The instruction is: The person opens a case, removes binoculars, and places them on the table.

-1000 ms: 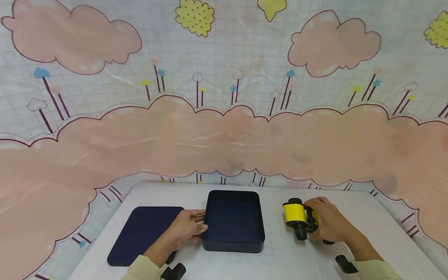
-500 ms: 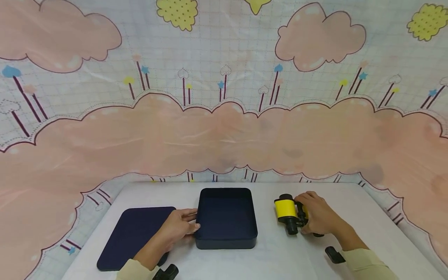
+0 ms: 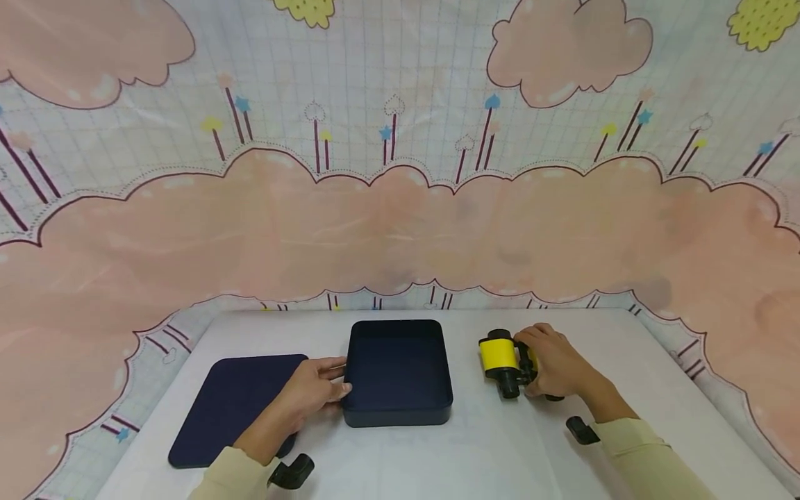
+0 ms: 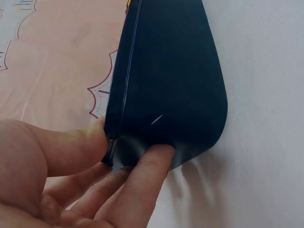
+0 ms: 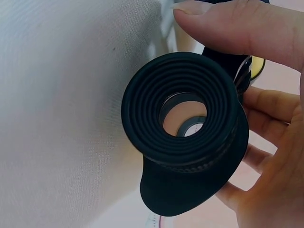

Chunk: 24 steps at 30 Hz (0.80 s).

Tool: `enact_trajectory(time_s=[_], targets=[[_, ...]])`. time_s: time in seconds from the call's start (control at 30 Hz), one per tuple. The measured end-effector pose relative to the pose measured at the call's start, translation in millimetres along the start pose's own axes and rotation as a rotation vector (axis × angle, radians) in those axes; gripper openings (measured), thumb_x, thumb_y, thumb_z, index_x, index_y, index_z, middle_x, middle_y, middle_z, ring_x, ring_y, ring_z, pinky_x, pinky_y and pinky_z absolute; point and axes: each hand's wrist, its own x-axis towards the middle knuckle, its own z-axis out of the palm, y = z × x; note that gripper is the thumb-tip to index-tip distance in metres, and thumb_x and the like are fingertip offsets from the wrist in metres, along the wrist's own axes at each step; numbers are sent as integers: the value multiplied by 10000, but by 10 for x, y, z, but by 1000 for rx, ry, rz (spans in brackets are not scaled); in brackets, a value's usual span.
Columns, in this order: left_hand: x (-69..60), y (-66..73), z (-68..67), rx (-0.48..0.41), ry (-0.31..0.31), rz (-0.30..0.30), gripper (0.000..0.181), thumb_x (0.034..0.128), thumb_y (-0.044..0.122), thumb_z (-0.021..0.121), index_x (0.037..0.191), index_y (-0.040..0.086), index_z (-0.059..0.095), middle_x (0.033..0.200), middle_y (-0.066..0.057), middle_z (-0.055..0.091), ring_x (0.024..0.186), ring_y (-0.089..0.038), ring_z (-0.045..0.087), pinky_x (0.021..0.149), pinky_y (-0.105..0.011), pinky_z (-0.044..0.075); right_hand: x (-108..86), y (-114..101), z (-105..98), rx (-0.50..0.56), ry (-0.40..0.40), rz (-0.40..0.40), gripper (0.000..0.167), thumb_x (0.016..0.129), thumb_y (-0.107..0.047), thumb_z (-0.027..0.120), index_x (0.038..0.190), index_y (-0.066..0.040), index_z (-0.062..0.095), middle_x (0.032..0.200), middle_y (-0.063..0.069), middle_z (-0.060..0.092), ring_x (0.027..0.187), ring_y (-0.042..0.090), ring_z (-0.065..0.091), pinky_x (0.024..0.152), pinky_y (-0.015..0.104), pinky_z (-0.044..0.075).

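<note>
An open dark navy box (image 3: 396, 375) stands in the middle of the white table. Against its left side rests my left hand (image 3: 310, 389), its thumb at the rim and its fingertips on the outer wall, as the left wrist view shows. A flat navy lid (image 3: 219, 410) lies left of the box, partly under the left forearm. To the right are black binoculars with yellow bands (image 3: 500, 354), their right barrel gripped by my right hand (image 3: 553, 364). In the right wrist view a ribbed black eyecup (image 5: 137, 107) faces the camera, with the thumb above and the fingers round the far side.
The white table (image 3: 400, 465) ends at the back against a backdrop (image 3: 400, 236) printed with clouds. A black wrist camera (image 3: 292, 472) sits by the left cuff and another black wrist camera (image 3: 582, 430) by the right cuff.
The head view has shifted a little, so everything sits somewhat further left and higher in it. Both hands keep their places on the box and the binoculars.
</note>
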Motion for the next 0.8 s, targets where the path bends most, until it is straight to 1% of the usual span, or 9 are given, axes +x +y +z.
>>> enact_trajectory(time_s=[0.13, 0.3, 0.4, 0.5, 0.57, 0.73, 0.8], targets=[[6, 31, 8, 13, 0, 6, 630, 940, -63, 690, 1530, -31, 470, 1558, -295, 483, 1354, -448, 586, 948, -522, 607, 19, 18, -11, -1, -8, 9, 913, 589, -216, 998, 1385, -19, 599, 1414, 183, 622, 1391, 461, 435, 1153, 723, 357], [-66, 3, -17, 23, 9, -19, 630, 943, -56, 690, 1532, -26, 469, 1564, -292, 477, 1362, -443, 580, 954, -525, 605, 39, -9, 71, 22, -45, 0, 910, 604, -230, 994, 1395, -22, 595, 1425, 183, 617, 1394, 465, 433, 1149, 720, 366], [-81, -8, -35, 17, 7, -24, 628, 947, -56, 686, 1534, -26, 465, 1569, -290, 472, 1365, -442, 578, 963, -534, 598, 71, -18, 83, 34, -64, -6, 911, 608, -235, 992, 1397, -20, 592, 1426, 188, 613, 1390, 466, 435, 1137, 727, 377], [-54, 12, -49, 15, -1, -13, 631, 956, -50, 679, 1544, -21, 453, 1577, -287, 464, 1370, -436, 574, 972, -531, 595, 132, -12, 40, 42, -84, -3, 918, 618, -234, 988, 1411, -18, 578, 1444, 198, 596, 1401, 470, 422, 1131, 736, 380], [-33, 34, -36, 16, 2, -8, 633, 958, -50, 678, 1548, -14, 453, 1575, -282, 471, 1365, -429, 581, 971, -526, 597, 155, 5, 6, 51, -97, 1, 931, 623, -233, 985, 1423, -9, 565, 1457, 211, 581, 1402, 478, 413, 1123, 743, 383], [2, 52, 41, 3, 3, -14, 647, 939, -64, 698, 1541, -10, 467, 1556, -285, 495, 1335, -420, 609, 959, -520, 603, 124, 67, -12, 54, -120, 3, 956, 622, -241, 989, 1433, 10, 549, 1461, 228, 570, 1395, 486, 412, 1108, 741, 401], [12, 40, 47, -1, 4, -20, 651, 930, -76, 701, 1537, -13, 472, 1553, -284, 500, 1327, -418, 615, 952, -518, 606, 120, 76, 1, 52, -129, -5, 961, 628, -259, 990, 1436, 11, 546, 1461, 231, 570, 1397, 489, 409, 1111, 739, 401]])
